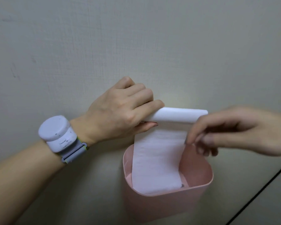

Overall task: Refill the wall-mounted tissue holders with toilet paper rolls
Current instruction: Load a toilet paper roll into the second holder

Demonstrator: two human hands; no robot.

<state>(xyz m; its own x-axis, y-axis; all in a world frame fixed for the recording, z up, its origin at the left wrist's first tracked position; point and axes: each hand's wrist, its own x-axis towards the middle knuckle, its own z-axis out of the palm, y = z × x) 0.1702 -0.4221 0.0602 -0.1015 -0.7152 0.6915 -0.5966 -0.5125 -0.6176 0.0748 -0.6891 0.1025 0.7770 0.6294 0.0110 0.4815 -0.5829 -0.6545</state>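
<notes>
Toilet paper roll (177,116): light, soft, tears easily. Your left hand (120,114) grips left end; right hand (234,135), blurred, pinches hanging sheet (157,159) over pink holder (199,189).

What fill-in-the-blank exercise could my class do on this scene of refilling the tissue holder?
1. The holder on the wall is coloured ____.
2. The left hand grips one end of the ____ tube.
3. A strip of paper hangs from the tube down into the ____.
4. The wrist device is strapped to the ____ arm.

Missing words: pink; white; holder; left
</notes>
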